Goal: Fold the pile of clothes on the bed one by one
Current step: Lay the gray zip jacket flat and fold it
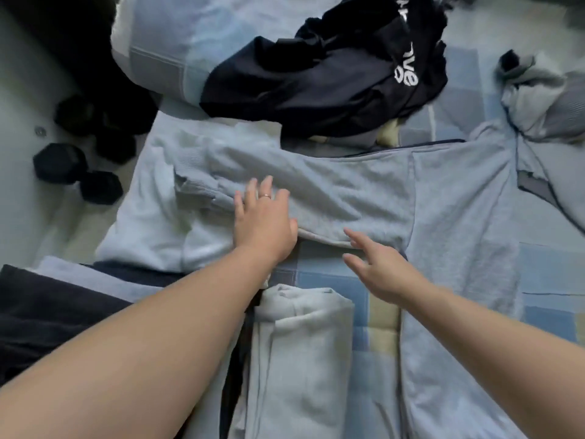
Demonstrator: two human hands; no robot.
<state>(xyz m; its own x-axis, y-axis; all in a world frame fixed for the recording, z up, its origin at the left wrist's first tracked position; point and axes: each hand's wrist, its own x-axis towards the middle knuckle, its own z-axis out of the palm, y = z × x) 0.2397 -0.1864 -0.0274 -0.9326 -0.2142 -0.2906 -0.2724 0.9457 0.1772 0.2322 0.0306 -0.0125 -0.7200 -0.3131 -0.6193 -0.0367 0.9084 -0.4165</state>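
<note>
A light grey cotton sweatshirt (459, 217) lies spread across the middle of the blue checked bed (544, 280). Its one sleeve (342, 191) is folded over towards the bed's left edge. The left hand (262, 223) presses flat on that sleeve, fingers spread. The right hand (386, 274), fingers straight and apart, holds nothing, its fingertips at the sleeve's near edge. A crumpled navy garment with white lettering (316, 77) sits towards the far edge, and a folded pale grey garment (300, 343) lies by the near edge.

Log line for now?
grey sweatshirt: sleeve folded over | left hand: flat on sleeve | right hand: open beside it | dark clothes: unfolded
</note>
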